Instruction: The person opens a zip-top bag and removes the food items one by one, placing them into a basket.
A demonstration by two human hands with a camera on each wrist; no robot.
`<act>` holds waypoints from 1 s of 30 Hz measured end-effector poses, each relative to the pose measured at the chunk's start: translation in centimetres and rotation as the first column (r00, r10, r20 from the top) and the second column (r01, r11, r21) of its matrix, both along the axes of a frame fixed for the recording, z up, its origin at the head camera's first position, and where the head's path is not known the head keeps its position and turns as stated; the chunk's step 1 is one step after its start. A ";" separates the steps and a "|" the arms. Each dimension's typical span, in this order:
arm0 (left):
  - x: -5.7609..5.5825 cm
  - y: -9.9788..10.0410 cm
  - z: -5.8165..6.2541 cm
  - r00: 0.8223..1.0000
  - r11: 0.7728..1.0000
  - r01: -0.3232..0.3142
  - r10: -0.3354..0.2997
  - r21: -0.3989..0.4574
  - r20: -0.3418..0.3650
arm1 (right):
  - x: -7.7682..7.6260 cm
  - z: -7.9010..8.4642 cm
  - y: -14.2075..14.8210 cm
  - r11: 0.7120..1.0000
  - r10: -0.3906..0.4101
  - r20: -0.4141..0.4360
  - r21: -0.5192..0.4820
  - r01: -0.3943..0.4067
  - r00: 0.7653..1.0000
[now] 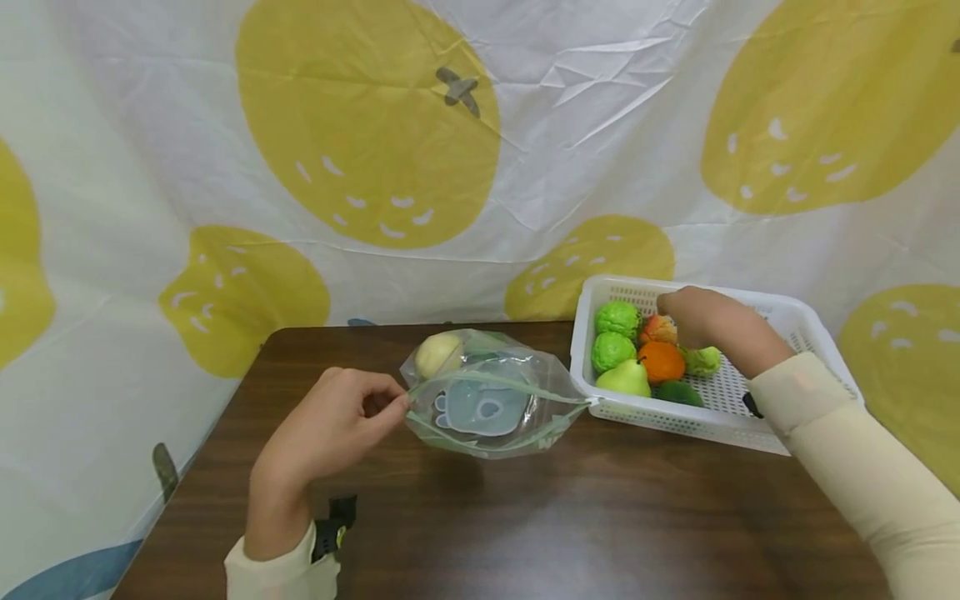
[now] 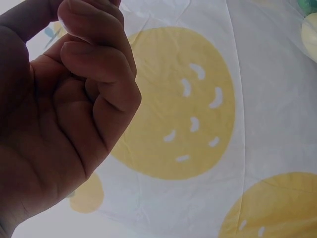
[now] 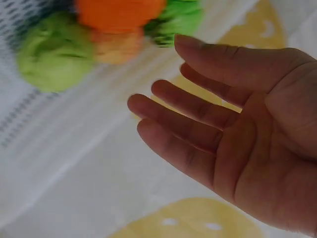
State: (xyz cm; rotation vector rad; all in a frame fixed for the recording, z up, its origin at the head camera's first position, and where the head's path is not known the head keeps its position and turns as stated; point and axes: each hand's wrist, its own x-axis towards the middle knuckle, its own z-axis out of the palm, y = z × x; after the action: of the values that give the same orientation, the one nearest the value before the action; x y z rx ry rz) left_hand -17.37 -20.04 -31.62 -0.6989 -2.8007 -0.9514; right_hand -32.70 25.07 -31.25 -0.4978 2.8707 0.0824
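My left hand [image 1: 330, 425] pinches the left edge of a clear zip bag [image 1: 480, 404] between thumb and fingertips. The bag lies on its side with its mouth spread, and a pale blue animal-shaped print shows on it. A pale yellow round fruit [image 1: 438, 356] shows through the plastic at the bag's far left. Over a white basket [image 1: 825, 342] at the right hovers my right hand [image 3: 237, 119], fingers extended and palm bare. Below it lie an orange [image 1: 662, 362], a green pear [image 1: 625, 379], bumpy light green balls [image 1: 612, 351] and a red-orange fruit [image 1: 648, 331].
A dark green piece [image 1: 678, 393] and a yellow-green one [image 1: 702, 361] also lie in the basket. The brown wooden table [image 1: 600, 517] backs onto a white cloth [image 1: 420, 283] printed with yellow fruit. The bag's right corner touches the basket's near left corner.
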 end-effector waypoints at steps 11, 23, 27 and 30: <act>0.1 0.1 0.0 1.000 1.000 -0.012 0.012 0.011 -0.009 | 6.0 4.9 -5.6 0.992 0.111 -0.143 -0.050 -0.119 0.984; 0.1 0.1 0.2 0.999 1.000 -0.021 0.022 0.020 -0.038 | 14.6 7.4 -10.4 0.852 0.270 -0.475 -0.288 -0.437 0.838; 0.1 0.0 0.1 0.999 1.000 -0.022 0.023 0.021 -0.047 | 16.1 6.6 -11.6 0.771 0.274 -0.562 -0.356 -0.528 0.780; 0.0 0.0 0.0 0.998 0.999 -0.023 0.024 0.023 -0.051 | 16.6 5.8 -12.5 0.759 0.254 -0.560 -0.390 -0.522 0.789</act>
State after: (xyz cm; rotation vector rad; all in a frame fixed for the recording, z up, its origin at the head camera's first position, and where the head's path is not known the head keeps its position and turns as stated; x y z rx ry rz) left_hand -17.32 -20.06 -31.60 -0.6762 -2.7435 -0.9458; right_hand -16.10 12.58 -25.44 -1.3898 3.1739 -0.6328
